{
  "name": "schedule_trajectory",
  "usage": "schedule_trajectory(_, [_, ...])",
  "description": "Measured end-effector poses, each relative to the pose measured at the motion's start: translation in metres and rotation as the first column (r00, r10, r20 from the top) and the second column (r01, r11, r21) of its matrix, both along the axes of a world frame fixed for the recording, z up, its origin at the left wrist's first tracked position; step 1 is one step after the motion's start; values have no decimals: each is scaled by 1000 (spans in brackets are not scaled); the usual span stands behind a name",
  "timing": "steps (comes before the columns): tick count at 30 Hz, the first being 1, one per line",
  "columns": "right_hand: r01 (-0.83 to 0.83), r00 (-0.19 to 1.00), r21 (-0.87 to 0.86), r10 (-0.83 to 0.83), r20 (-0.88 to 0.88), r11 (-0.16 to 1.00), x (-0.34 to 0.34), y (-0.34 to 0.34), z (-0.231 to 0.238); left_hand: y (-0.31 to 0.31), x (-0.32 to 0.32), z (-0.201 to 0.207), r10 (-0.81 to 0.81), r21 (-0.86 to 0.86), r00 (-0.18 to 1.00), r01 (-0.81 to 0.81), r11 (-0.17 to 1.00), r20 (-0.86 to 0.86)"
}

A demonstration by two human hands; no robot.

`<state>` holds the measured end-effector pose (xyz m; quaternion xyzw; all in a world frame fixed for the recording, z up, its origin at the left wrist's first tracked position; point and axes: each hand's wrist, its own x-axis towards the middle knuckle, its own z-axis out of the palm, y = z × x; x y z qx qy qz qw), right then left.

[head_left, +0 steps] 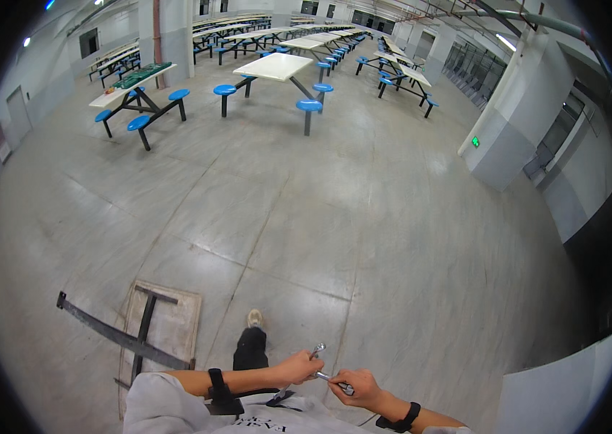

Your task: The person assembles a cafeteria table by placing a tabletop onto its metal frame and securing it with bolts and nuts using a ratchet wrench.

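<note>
A metal wrench (318,351) is held in the closed grip of the left hand (297,367); a second wrench (333,380) is clasped by the right hand (359,387), above a concrete floor (364,239) beside an overturned tabletop (172,322).

1. A small green sign (475,142), roughly square and lit, sits on the face of the big grey pillar (512,123) at the right, low on the side that turns toward the open floor.
2. A pale rectangular notice (0,141) with red in it hangs on the left wall, well apart from the pillar, just beside a grey door (18,114).
3. No packages or screens can be made out. Green items on a far table (132,85) are too small to tell.
</note>
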<state>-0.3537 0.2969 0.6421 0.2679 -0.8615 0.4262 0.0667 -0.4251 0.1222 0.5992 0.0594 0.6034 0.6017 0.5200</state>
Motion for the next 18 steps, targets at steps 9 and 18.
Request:
schedule_trajectory(9, [209, 929, -33, -188, 320, 977, -180, -4, 4, -9, -196, 3, -62, 90, 989, 50, 995, 133])
schedule_trajectory(18, [265, 882, 7, -245, 403, 964, -330, 38, 5, 25, -349, 0, -224, 88, 944, 252, 964, -244])
